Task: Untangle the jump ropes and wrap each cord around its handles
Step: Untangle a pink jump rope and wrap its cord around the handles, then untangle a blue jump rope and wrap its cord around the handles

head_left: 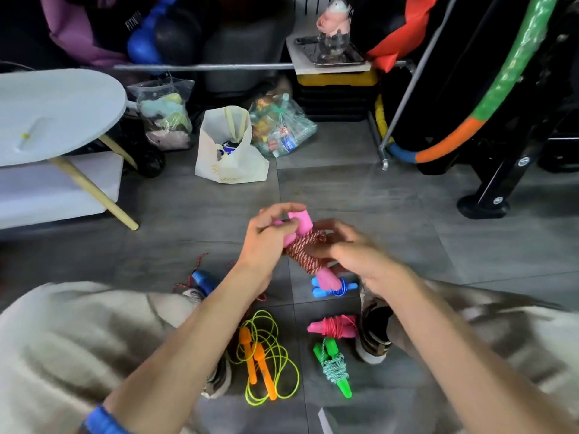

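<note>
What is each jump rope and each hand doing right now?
Pink rope: held up, red-white cord wound around its handles.
Left hand: grips the pink rope's upper handles.
Right hand: holds the wound cord.
Orange rope: on floor, yellow cord loose, unwrapped.
Green rope: on floor, wrapped.
Red rope: on floor, wrapped.
Blue rope: on floor, wrapped.
White bag: open.

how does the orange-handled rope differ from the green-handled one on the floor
The orange rope has a thin yellow cord lying in loose open loops around its handles; the green rope has a thicker speckled green-white cord wound tightly round its handles. The orange handles lie side by side with nothing wrapped on them; the green handles are bundled together by the cord. Both lie on the grey floor, untouched by the hands.
</note>
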`<state>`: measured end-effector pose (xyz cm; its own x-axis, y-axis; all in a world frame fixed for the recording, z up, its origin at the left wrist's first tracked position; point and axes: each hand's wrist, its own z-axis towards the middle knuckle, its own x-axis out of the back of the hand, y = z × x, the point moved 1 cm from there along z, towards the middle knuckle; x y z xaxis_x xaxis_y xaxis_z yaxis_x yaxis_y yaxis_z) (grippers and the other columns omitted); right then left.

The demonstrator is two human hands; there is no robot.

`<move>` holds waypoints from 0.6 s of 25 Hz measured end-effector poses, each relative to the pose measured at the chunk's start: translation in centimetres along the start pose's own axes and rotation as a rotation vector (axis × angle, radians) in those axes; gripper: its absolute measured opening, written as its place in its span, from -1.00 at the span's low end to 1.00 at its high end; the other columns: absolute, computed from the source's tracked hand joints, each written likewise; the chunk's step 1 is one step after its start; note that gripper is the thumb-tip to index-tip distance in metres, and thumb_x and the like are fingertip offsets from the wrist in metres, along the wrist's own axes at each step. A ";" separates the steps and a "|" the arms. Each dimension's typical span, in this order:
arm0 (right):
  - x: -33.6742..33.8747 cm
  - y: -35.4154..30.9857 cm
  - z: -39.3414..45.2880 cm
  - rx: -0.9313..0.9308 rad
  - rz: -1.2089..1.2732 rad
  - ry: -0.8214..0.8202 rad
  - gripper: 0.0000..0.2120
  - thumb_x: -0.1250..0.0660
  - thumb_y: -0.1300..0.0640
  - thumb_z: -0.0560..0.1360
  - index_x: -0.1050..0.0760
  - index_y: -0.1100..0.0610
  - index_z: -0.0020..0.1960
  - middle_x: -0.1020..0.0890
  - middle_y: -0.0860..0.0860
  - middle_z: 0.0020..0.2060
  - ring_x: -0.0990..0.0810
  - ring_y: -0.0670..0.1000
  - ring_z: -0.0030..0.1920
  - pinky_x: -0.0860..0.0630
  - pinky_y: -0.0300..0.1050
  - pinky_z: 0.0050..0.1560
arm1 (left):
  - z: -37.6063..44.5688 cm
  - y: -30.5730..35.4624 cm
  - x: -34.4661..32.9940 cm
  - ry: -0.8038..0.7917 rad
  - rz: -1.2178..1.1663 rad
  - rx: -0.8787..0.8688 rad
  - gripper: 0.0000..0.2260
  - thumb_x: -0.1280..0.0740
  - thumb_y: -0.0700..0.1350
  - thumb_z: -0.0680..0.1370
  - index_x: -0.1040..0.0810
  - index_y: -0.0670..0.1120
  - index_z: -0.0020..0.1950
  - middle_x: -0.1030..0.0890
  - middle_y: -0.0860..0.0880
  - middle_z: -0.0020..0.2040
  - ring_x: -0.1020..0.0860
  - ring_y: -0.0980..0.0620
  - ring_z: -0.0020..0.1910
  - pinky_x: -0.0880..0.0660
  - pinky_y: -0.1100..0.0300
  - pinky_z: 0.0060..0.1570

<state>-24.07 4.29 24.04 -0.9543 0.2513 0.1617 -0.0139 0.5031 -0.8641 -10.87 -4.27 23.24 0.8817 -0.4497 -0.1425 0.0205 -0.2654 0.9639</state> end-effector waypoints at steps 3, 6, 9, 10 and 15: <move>0.6 4.5 4.8 -0.121 0.130 -0.020 -0.59 -0.53 0.27 0.36 -0.54 0.11 0.17 -0.70 0.12 -0.07 -0.67 0.10 -0.13 -0.59 0.09 0.01 | 2.3 -3.5 0.8 0.074 -0.232 0.220 -0.72 -0.20 -0.40 0.52 -0.61 -0.07 -0.03 -0.63 -0.06 -0.02 -0.58 0.00 -0.07 -0.50 0.20 -0.27; 0.3 9.5 8.6 -0.234 0.034 -0.099 -0.44 -0.65 0.10 0.18 -0.56 0.09 0.13 -0.70 0.11 0.01 -0.66 0.11 0.08 -0.53 0.12 0.23 | 4.1 -9.9 2.3 0.254 -0.198 0.450 -0.81 -0.25 -0.32 0.55 -0.62 -0.14 0.03 -0.66 -0.09 -0.02 -0.61 -0.02 -0.09 -0.52 0.19 -0.25; -0.4 14.9 12.9 -0.308 -0.136 -0.163 -0.55 -0.63 0.14 0.23 -0.52 0.08 0.04 -0.70 0.01 -0.05 -0.66 0.10 0.06 -0.55 0.13 0.14 | 5.7 -16.8 3.9 0.296 0.027 0.621 -0.85 -0.29 -0.25 0.55 -0.64 -0.07 -0.03 -0.62 -0.05 -0.17 -0.54 0.05 -0.25 -0.38 0.26 -0.39; -0.7 16.5 14.0 -0.340 -0.181 -0.170 -0.57 -0.61 0.17 0.26 -0.49 0.09 0.04 -0.68 0.03 -0.05 -0.66 0.12 0.05 -0.58 0.10 0.09 | 6.2 -18.5 4.6 0.304 0.111 0.655 -0.85 -0.30 -0.24 0.54 -0.65 -0.06 -0.04 -0.60 -0.03 -0.19 -0.53 0.05 -0.25 -0.37 0.27 -0.38; -0.2 23.6 17.5 -0.283 -0.628 -0.157 -0.46 -0.61 0.03 0.25 -0.52 0.07 0.17 -0.67 0.05 0.00 -0.63 0.07 0.06 -0.51 -0.11 0.03 | 8.8 -24.1 10.2 0.427 0.552 0.672 -0.84 -0.32 -0.24 0.49 -0.63 -0.02 -0.15 -0.68 -0.12 0.01 -0.61 -0.14 0.04 -0.55 0.10 0.09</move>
<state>-29.39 1.61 -4.71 -0.8233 -0.2682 0.5002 -0.5181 0.7151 -0.4693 -6.52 -10.02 -3.39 0.7861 -0.3448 0.5130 -0.6046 -0.6015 0.5222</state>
